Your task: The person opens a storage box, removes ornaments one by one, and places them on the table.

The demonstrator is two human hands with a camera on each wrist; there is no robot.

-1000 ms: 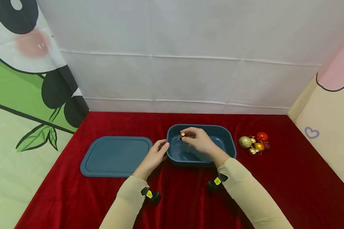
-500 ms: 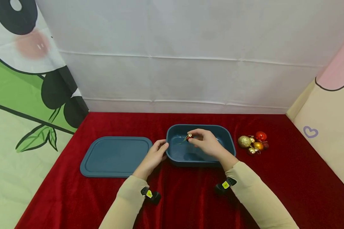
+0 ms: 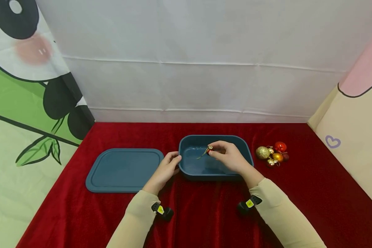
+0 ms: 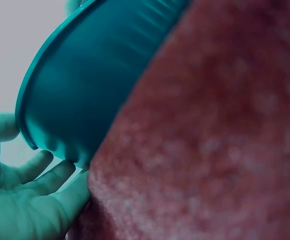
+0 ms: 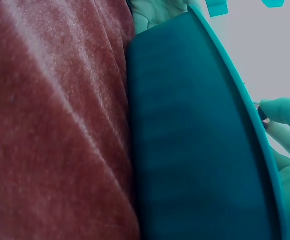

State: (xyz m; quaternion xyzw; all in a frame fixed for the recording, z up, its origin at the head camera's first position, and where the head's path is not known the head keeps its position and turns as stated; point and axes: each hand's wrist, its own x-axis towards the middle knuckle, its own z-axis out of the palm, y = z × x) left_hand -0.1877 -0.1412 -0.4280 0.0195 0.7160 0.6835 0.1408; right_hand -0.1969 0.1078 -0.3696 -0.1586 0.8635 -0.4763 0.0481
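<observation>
A blue rectangular box [image 3: 204,177] stands uncovered on the red cloth. My left hand [image 3: 165,171] grips its left end, thumb at the rim and fingers against the outer wall, as the left wrist view shows along the box's side [image 4: 80,80]. Over the inside of the box, my right hand [image 3: 230,157] pinches a small red Christmas bauble [image 3: 209,150] by thumb and fingertips. Its gold cap faces up and a thin gold hanging string trails to the left. In the right wrist view the box wall hides part of that hand [image 5: 289,130].
A matching blue lid [image 3: 125,170] lies flat left of the box. Right of the box sits a cluster of several baubles, among them a glittery gold bauble [image 3: 262,152], a red bauble [image 3: 280,146] and an orange bauble [image 3: 277,157]. A white backdrop [image 3: 204,86] hangs behind the table.
My right hand has moved a little to the right over the box with the small red bauble in its fingertips. The left hand keeps its place at the box's left end.
</observation>
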